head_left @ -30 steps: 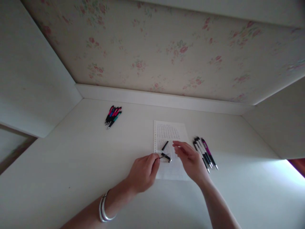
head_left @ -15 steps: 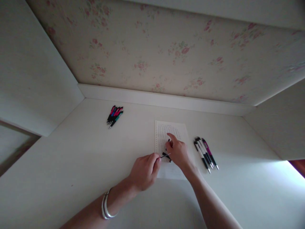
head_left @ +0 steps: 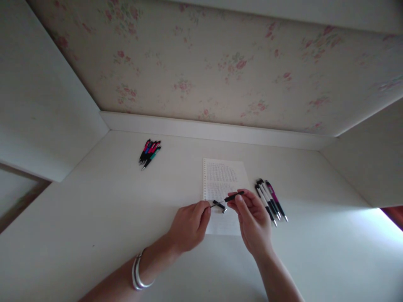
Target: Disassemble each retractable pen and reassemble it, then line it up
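Over the sheet of paper (head_left: 222, 224), between my left hand (head_left: 190, 226) and my right hand (head_left: 255, 220), one end of a black tube (head_left: 232, 197) faces the tip of a thin rod (head_left: 217, 204); whether they touch, I cannot tell. The tube slants down and leftward from my right fingers, and the rod points back up and rightward, close to the same line. My right hand, the nearer one to the tube, pinches it between thumb and fingers. My left hand is curled like a fist, thumb and forefinger closed on the rod's other end. Below the rod, a black pen piece (head_left: 221, 208) with a silvery end lies slantwise across it.
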Motion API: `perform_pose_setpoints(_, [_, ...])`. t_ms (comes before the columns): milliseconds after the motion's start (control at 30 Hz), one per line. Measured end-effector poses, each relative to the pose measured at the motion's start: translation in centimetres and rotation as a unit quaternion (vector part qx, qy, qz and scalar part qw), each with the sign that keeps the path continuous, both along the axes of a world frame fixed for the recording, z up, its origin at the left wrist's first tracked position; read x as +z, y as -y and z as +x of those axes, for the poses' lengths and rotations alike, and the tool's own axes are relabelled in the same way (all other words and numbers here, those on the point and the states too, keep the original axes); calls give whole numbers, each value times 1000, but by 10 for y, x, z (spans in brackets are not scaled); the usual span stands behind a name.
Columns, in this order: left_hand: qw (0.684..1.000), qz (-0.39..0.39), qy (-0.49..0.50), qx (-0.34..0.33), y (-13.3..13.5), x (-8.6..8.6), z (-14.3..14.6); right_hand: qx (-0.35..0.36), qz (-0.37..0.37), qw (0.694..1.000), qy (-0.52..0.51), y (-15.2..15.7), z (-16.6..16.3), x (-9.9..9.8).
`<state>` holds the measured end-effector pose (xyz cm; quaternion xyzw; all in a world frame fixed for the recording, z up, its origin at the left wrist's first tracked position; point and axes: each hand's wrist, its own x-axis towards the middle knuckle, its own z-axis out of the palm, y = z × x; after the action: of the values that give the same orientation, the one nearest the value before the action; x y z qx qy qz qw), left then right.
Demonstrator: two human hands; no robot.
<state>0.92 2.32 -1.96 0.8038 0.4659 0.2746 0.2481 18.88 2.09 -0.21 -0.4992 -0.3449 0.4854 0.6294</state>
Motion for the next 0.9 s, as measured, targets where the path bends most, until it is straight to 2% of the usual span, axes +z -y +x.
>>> perform_pose_setpoints(400, [1000, 0, -5, 0, -2, -3, 0, 2, 29, 999, 41, -1, 2, -8])
perform_pose_setpoints(700, [1000, 7, 9, -2, -3, -4, 3, 68, 9, 997, 47, 1, -4, -3])
perform_pose_setpoints(900, [999, 15, 38, -6, -3, -8, 3, 144, -12, 989, 25, 4, -9, -4])
